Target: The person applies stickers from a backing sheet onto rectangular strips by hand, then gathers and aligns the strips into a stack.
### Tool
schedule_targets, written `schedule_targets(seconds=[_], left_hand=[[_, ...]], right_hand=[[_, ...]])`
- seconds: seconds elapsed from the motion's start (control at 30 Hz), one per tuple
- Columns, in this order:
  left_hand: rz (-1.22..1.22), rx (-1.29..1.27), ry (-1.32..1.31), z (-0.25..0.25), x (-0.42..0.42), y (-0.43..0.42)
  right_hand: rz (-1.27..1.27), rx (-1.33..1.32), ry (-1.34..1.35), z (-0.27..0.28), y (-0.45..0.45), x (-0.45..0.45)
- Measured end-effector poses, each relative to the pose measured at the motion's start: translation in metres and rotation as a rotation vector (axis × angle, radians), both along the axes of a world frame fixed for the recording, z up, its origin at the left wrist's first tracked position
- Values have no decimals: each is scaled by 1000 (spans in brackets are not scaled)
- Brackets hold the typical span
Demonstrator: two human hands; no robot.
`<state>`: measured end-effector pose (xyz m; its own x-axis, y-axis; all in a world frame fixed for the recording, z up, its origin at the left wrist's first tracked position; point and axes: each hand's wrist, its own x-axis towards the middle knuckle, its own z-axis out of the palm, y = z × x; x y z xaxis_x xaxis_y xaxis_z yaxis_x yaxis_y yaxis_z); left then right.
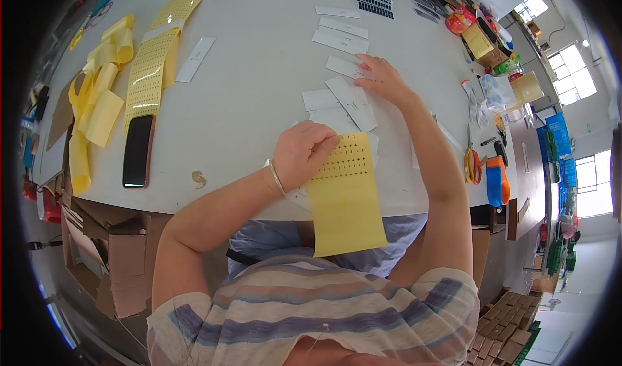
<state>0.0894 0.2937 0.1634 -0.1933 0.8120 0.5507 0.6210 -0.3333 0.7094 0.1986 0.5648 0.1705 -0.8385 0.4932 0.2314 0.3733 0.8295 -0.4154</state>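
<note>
My left hand (303, 153) is closed on the top edge of a yellow sheet of small black stickers (346, 201). The sheet hangs over the table's front edge above my lap, its lower part bare yellow. Farther out, my right hand (383, 80) has its thumb and fingers apart at the right end of a white card (343, 67), touching it. Below that lie overlapping white cards (353, 103), partly hidden by my left hand and the sheet. More white cards (340, 39) are spread just beyond my right hand.
On the left lie a long yellow sticker strip (148, 68), a phone (138, 151), a lone white card (195, 59) and curled yellow backing (103, 116). Scissors (472, 165) and an orange-and-blue tape dispenser (497, 181) sit at the right edge. Dark parts (374, 0) lie at the back.
</note>
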Motion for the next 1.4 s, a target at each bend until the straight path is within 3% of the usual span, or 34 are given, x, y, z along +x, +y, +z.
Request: schedule_targets(seconds=[0.1,0.17,0.2,0.27,0.37,0.47,0.53,0.6,0.67,0.73,0.8,1.13,1.4], left_hand=[[10,-47,-112,3,-1,0],[15,-121,-418,-2,-1,2],[19,-118,-405,-4,-3,4],[-22,-103,-751,-8,-8,9],[37,-76,-805,-2,-15,12],[47,-165,-792,-5,-25,16],[211,-288,-603,5,-24,17],[223,-289,-416,1,-30,23],[240,-315,-197,8,-34,29],[300,-299,-65,13,-42,39],[243,-209,169,19,-52,47],[19,-437,137,12,-116,123],[25,-439,162,-12,-129,164]], right_hand=[[-30,-29,-128,9,0,0],[-121,-75,-192,12,0,-1],[-117,-72,-179,10,4,0],[-160,-320,-140,7,10,2],[-24,-360,-154,14,-13,8],[141,-382,-174,21,-44,15],[235,-278,-22,22,-47,17],[191,-352,127,32,-54,12],[171,-705,194,45,-57,6],[189,-812,222,43,-59,-2],[203,-679,169,38,-58,-10],[59,-582,202,22,-11,-52],[-28,-564,292,-21,25,-66]])
